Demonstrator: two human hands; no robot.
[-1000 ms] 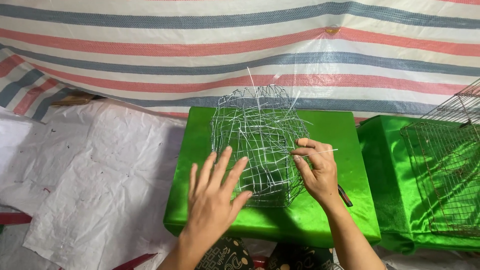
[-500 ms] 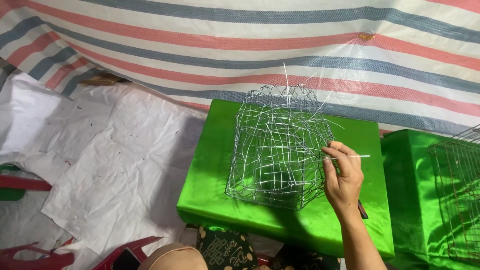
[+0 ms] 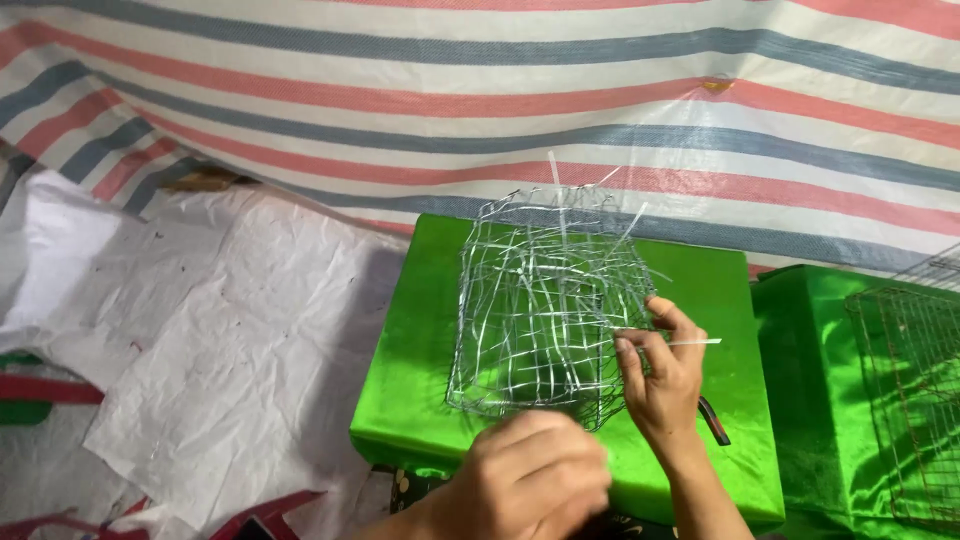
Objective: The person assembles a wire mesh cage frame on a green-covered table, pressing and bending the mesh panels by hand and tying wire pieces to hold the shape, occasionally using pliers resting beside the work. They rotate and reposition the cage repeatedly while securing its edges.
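- Wire mesh basket (image 3: 545, 305), silver, part-woven, standing upright on green cloth-covered block (image 3: 420, 340); loose strand ends sticking up from its top edge.
- Right hand (image 3: 660, 375) at basket's right side, thumb and fingers pinched closed on a thin silver strip (image 3: 690, 342) jutting out to the right.
- Left hand (image 3: 530, 480) low in front of basket, blurred; fingers curled, apart from the mesh; whether gripping anything cannot be told.
- Dark tool handle (image 3: 712, 420) lying on the block just beside right wrist.
- Second wire cage (image 3: 905, 400) on another green block at far right.
- Striped tarpaulin (image 3: 480, 100) behind; crumpled white sheet (image 3: 220, 330) at left.
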